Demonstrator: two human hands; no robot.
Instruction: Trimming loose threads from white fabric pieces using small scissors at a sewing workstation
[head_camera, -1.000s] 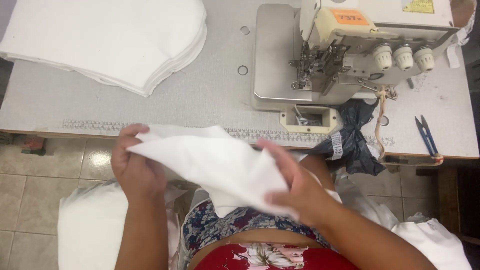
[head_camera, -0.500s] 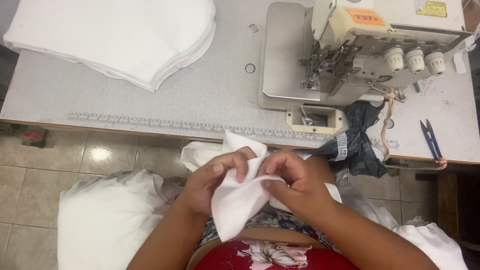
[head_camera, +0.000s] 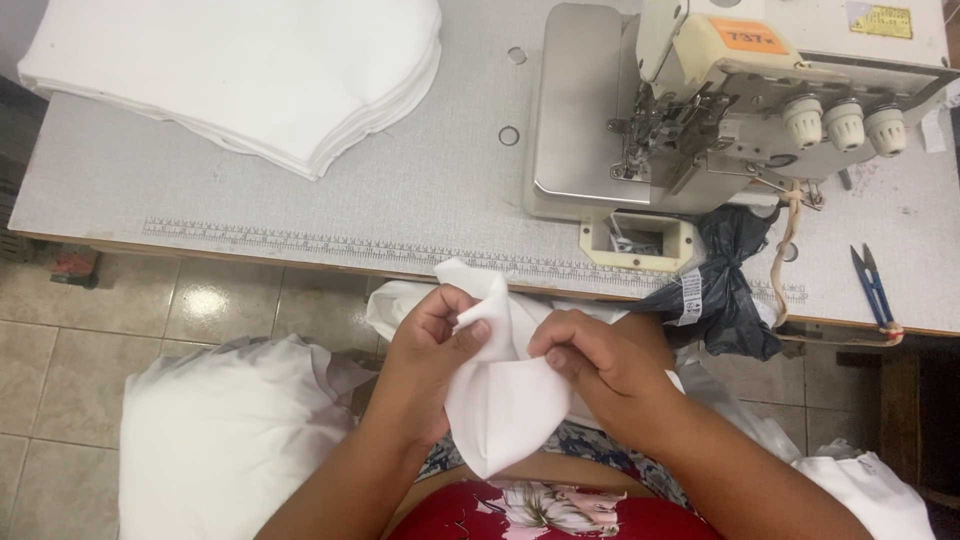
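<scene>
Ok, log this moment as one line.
left hand: pinching white fabric piece | right hand: gripping same piece | position: over lap, short of sewing table | sewing machine: untouched

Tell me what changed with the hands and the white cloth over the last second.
The left hand and right hand drew together from a wide spread, folding the white fabric piece from a flat, stretched sheet into a bunched fold held between them over the lap. Both hands kept their grip throughout. The stack of white pieces, the sewing machine and the blue snips on the table stayed put.
</scene>
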